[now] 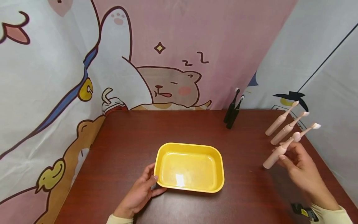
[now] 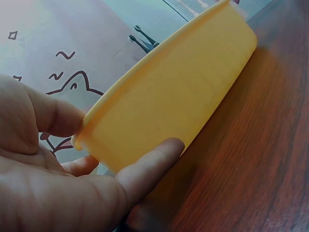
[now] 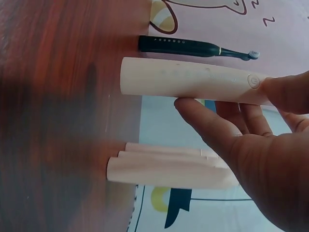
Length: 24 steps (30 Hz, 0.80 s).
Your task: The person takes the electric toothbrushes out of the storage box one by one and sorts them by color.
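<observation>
A yellow plastic basin with rounded corners sits on the table. My left hand grips its left end, fingertips at the rim and another digit against the side wall. On the right, my right hand holds a pale pink electric toothbrush by its handle, brush head up. In the right wrist view the handle shows a round button, and its base hangs over the table. Close behind that hand stand three more pink toothbrushes, upright; the nearest is partly hidden by the hand.
Two black electric toothbrushes stand upright near the back edge of the dark red wooden table. A cloth with cartoon animals hangs behind and beside it. Something dark with a yellow patch lies by the right wrist.
</observation>
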Each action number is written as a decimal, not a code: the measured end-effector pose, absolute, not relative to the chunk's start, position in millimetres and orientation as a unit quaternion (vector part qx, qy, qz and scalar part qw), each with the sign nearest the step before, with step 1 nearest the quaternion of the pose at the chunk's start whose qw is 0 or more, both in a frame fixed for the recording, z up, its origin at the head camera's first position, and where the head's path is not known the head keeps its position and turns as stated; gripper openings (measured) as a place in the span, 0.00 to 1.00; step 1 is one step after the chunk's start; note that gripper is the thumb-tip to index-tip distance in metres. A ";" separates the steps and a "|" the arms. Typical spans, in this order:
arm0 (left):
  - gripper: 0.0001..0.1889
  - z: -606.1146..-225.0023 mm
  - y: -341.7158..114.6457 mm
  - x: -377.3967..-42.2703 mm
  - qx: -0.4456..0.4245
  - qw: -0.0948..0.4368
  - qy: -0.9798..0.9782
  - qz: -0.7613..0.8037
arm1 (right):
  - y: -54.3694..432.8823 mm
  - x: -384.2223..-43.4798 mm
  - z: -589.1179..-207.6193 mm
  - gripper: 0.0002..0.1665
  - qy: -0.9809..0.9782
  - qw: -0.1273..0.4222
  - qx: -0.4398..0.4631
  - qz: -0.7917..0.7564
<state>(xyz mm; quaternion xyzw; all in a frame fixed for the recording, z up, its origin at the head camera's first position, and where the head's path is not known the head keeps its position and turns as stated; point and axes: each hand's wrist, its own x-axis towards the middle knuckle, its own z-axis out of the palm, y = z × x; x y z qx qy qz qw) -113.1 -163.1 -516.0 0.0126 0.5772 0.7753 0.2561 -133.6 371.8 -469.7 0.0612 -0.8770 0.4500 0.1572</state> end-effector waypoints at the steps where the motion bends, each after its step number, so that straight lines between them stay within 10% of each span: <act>1: 0.32 -516.3 -163.2 -112.8 0.014 0.255 0.577 0.776 | 372.9 -132.6 -470.7 0.24 -0.878 0.159 0.057 0.448; 24: 0.32 -517.0 -163.7 -113.5 0.018 0.258 0.576 0.776 | 403.3 -123.7 -483.3 0.27 -0.867 0.195 -0.026 0.458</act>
